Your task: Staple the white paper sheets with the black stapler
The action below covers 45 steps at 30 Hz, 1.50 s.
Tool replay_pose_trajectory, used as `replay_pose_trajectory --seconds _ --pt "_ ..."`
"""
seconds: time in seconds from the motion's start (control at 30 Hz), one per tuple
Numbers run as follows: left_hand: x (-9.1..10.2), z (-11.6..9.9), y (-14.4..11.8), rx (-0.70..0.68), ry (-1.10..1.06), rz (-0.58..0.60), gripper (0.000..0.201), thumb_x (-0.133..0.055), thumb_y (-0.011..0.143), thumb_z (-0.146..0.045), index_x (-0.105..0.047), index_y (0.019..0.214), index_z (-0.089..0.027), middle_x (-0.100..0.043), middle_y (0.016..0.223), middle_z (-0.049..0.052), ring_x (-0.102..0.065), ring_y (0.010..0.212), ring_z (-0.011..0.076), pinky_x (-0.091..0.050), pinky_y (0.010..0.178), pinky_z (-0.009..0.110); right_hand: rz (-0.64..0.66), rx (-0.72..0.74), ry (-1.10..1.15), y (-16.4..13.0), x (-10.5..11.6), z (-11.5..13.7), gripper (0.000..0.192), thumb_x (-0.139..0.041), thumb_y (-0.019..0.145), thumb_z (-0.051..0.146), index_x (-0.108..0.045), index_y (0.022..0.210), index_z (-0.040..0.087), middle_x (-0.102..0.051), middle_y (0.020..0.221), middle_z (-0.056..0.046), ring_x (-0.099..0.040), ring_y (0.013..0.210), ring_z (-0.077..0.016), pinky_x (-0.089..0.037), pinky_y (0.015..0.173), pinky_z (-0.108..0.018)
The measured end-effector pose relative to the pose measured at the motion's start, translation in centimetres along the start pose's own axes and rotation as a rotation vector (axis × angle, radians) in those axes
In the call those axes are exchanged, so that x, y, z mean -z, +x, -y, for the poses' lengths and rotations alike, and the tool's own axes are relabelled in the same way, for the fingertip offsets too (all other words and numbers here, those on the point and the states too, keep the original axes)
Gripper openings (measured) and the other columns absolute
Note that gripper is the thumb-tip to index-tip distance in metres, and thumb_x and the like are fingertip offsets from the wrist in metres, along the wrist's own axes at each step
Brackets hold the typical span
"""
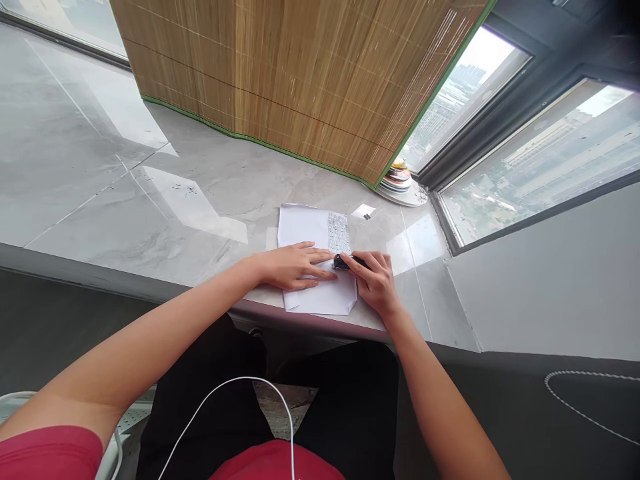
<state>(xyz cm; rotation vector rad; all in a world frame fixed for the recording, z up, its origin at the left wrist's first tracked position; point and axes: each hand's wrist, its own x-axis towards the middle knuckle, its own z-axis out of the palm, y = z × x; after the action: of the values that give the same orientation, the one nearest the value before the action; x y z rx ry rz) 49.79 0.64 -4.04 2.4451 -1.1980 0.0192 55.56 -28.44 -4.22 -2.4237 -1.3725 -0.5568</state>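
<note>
A folded white sheet of paper (pixel 310 230) with a patch of printed text lies on the grey marble sill (pixel 125 200). My left hand (pixel 293 267) lies flat on the paper, fingers spread and pointing right. My right hand (pixel 375 280) is closed around a small dark object (pixel 343 262), which rests on the paper's right part. The fingertips of both hands meet at that object. What the object is I cannot make out.
A rolled bamboo mat (pixel 300 73) with green edging stands at the back of the sill. A stack of plates (pixel 400 183) sits by the window corner. A small white scrap (pixel 363 212) lies beyond the paper. Windows are on the right.
</note>
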Motion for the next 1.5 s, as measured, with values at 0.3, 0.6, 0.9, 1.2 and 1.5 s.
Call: replay_pose_trajectory --seconds 0.3,0.6,0.9,1.2,1.5 --pt "-0.4 0.3 0.0 0.001 -0.055 -0.037 0.045 -0.057 0.102 -0.039 -0.058 0.148 -0.038 -0.035 0.169 0.002 -0.032 0.156 0.0296 -0.022 0.129 0.054 0.041 -0.034 -0.108 0.7 -0.1 1.7 0.061 -0.056 0.091 0.005 -0.064 0.141 0.040 -0.069 0.122 -0.003 -0.057 0.107 -0.0256 -0.031 0.102 -0.047" --pt "0.3 0.1 -0.3 -0.005 -0.084 -0.052 0.043 -0.059 0.101 -0.033 -0.062 0.144 -0.042 -0.033 0.169 0.000 -0.036 0.154 0.0313 -0.025 0.128 0.056 -0.154 -0.218 0.005 -0.1 -0.6 1.3 0.048 -0.049 0.099 0.010 -0.070 0.133 0.036 -0.071 0.116 -0.004 -0.061 0.103 -0.0231 -0.035 0.101 -0.045" --pt "0.3 0.1 -0.2 0.065 -0.009 0.009 0.061 -0.053 0.103 -0.042 -0.042 0.160 -0.026 -0.032 0.169 0.012 -0.033 0.155 0.0316 -0.022 0.128 0.053 -0.216 -0.393 0.087 0.5 -0.4 1.8 0.047 -0.053 0.100 0.028 -0.059 0.147 0.026 -0.071 0.117 -0.009 -0.063 0.106 -0.0267 -0.052 0.091 -0.039" --pt "0.2 0.1 -0.3 0.067 -0.002 -0.013 0.057 -0.055 0.101 -0.041 -0.048 0.156 -0.026 -0.038 0.167 0.013 -0.037 0.153 0.0302 -0.024 0.128 0.050 -0.383 -0.722 -0.077 0.2 -0.2 0.9 0.039 -0.054 0.097 0.037 -0.068 0.128 0.017 -0.073 0.111 -0.015 -0.068 0.099 -0.0317 -0.053 0.081 -0.039" --pt "1.6 0.0 -2.0 0.283 0.145 -0.602 0.027 -0.038 0.106 -0.032 -0.062 0.103 -0.020 -0.071 0.109 0.013 -0.062 0.107 0.0248 -0.045 0.100 0.042 -0.279 -0.682 0.170 7.8 -1.5 6.9 0.029 -0.054 0.097 0.030 -0.058 0.124 0.020 -0.069 0.115 -0.012 -0.065 0.106 -0.0282 -0.050 0.088 -0.037"
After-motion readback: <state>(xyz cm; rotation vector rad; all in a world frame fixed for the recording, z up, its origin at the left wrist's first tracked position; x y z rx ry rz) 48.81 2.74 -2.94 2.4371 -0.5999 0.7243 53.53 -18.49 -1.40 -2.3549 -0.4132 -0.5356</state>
